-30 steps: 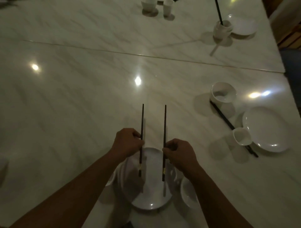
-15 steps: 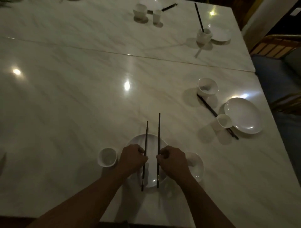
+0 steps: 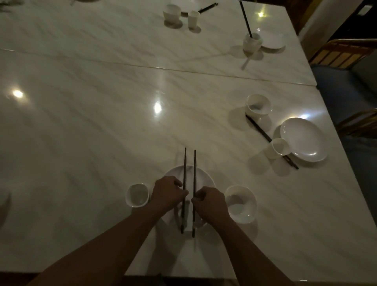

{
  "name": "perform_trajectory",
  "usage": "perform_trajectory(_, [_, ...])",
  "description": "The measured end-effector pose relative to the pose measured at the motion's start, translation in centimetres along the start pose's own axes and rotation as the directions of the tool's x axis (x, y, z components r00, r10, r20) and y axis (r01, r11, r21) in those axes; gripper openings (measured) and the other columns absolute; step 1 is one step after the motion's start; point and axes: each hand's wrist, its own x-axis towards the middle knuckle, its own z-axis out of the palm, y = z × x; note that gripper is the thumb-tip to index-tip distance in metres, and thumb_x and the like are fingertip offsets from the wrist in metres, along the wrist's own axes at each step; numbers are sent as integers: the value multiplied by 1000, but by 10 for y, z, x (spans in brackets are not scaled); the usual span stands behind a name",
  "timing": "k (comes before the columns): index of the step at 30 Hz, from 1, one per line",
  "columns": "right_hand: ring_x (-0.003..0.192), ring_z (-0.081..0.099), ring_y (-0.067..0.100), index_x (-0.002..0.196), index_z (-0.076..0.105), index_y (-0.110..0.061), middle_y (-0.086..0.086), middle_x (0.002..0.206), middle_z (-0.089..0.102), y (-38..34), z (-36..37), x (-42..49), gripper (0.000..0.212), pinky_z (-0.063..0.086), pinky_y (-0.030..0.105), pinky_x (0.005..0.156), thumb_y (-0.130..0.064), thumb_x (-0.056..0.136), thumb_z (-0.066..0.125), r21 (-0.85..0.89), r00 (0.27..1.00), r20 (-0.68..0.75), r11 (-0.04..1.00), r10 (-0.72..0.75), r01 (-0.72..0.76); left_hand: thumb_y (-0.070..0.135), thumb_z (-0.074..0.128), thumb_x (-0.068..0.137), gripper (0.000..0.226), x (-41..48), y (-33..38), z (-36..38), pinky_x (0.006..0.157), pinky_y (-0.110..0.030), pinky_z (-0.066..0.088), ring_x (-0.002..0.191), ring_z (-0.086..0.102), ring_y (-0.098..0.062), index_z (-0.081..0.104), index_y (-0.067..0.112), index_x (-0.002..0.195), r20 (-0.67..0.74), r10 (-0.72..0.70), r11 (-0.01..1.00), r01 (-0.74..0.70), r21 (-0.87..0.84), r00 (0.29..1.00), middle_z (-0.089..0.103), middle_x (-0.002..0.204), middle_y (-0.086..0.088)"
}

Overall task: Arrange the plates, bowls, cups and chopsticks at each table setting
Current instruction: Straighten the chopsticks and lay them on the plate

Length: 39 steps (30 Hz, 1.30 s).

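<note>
I count four plates [image 3: 172, 173] [image 3: 304, 138] [image 3: 274, 39] [image 3: 180, 2], four bowls [image 3: 240, 204] [image 3: 258, 105] [image 3: 252, 43] [image 3: 172, 12], three cups [image 3: 137, 195] [image 3: 279, 148] [image 3: 193, 18]; I hold two chopsticks [image 3: 185, 163] [image 3: 194, 167], and more sit at three other settings.

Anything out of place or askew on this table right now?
Yes. At the far right setting a chopstick stands tilted in the far bowl instead of lying flat. At the nearer right setting, dark chopsticks lie slanted from its bowl past the cup. Nothing looks spilled or broken.

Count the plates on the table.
3 plainly: near plate closest to the camera, right plate at mid right, far plate at upper right. Others may be cut off at the top.
</note>
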Motion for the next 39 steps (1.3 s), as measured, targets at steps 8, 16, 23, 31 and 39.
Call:
perform_trajectory(8, [85,65,7,108,72,-17,0,103,73,-8,8,4,22,47,16,76,-28,89,69,6,1000,-2,1000,-1,1,32,69,80,26,2,2,-30,78,-30,56,77,66,-11,67,19,103,-121,197,978,-186,97,973,71,83,5])
perform_trajectory(16, [77,63,9,115,69,-14,2,98,73,-14,16,5,36,47,20,75,-38,89,67,7,997,-65,999,52,-51,32,67,80,29,5,-21,-76,75,-35,57,80,66,-17,67,16,104,-179,352,917,-300,262,919,70,87,1])
perform_trajectory(23, [70,63,9,106,56,-20,-1,84,69,-28,24,2,53,35,14,53,-53,72,80,-51,993,-93,996,69,-74,39,69,80,40,-6,-38,-89,85,-33,53,97,63,-19,65,19,114,-91,249,923,-208,322,964,69,106,0])
perform_trajectory(31, [62,54,-3,97,57,-19,-6,85,63,-29,28,-5,30,33,8,49,-29,79,79,7,988,-121,995,95,-95,37,67,76,41,-15,-43,-92,88,-33,52,100,62,-18,65,25,115,-74,160,962,-139,236,984,67,110,2])
perform_trajectory(39, [61,56,0,92,60,-18,-6,81,62,-26,32,-10,24,38,10,49,-26,80,79,32,982,-152,994,108,-105,36,67,76,39,-17,-44,-94,86,-31,50,100,61,-18,65,26,114,-69,161,964,-142,224,985,66,110,2])
